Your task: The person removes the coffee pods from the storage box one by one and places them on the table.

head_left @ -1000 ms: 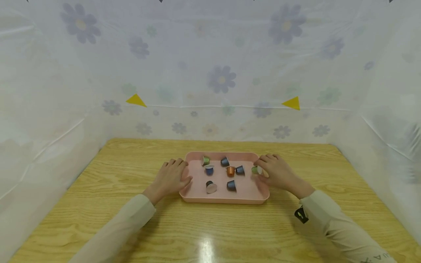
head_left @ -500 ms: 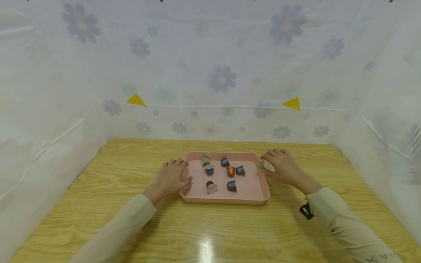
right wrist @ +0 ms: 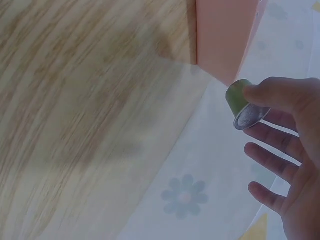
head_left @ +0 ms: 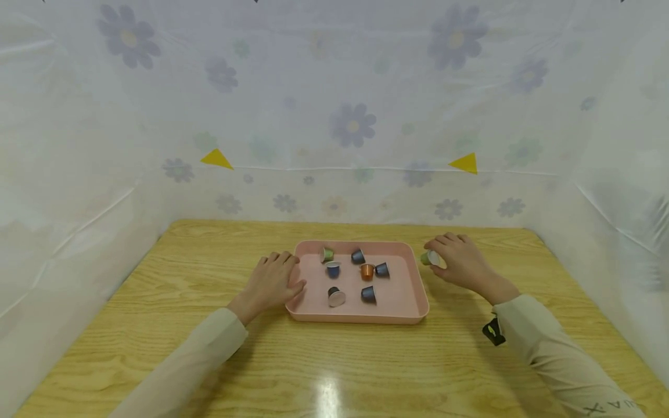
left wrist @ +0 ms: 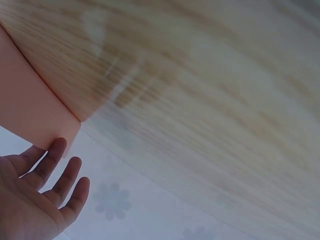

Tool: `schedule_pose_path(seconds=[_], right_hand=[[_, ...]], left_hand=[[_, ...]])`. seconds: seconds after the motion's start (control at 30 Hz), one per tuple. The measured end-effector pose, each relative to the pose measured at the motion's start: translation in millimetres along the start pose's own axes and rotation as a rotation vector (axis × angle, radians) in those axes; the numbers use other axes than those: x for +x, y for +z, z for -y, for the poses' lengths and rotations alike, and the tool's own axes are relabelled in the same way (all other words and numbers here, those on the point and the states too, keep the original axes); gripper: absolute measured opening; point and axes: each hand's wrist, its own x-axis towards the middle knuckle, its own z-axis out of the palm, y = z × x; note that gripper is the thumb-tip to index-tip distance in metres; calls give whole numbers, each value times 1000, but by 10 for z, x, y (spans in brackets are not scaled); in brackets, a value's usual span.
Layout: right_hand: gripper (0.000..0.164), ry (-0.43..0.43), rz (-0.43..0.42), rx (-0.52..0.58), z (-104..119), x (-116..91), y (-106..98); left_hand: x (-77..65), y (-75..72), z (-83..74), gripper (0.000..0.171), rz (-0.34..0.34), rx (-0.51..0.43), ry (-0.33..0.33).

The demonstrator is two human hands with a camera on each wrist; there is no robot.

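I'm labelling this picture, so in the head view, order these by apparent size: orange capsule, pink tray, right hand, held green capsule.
Pink tray
Right hand
Orange capsule and held green capsule: look too alike to rank

The person wore long, pale beige sleeves: the left sleeve (head_left: 183, 357) looked plain and fairly smooth, while the right sleeve (head_left: 554, 348) was creased in soft folds. Dark lettering (head_left: 608, 407) — an A and an X were readable — marked the right one. A small black tag (head_left: 493, 332) with a yellow-green mark showed at its cuff (head_left: 509, 310). The left hand (head_left: 268, 283) and right hand (head_left: 460, 261) were bare.
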Motion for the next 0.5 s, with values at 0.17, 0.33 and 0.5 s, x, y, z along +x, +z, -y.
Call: schedule_pose_path(seconds=[0.17, 0.33, 0.5], right_hand=[[38, 7, 2, -1, -37, -34, 29], [39, 24, 16, -7, -83, -68, 78], [39, 55, 51, -6, -139, -100, 125]], left_hand=[[0, -2, -1, 51, 1, -2, 2], [-1, -1, -3, 51, 4, -5, 3], [-4, -9, -4, 50, 1, -14, 4]])
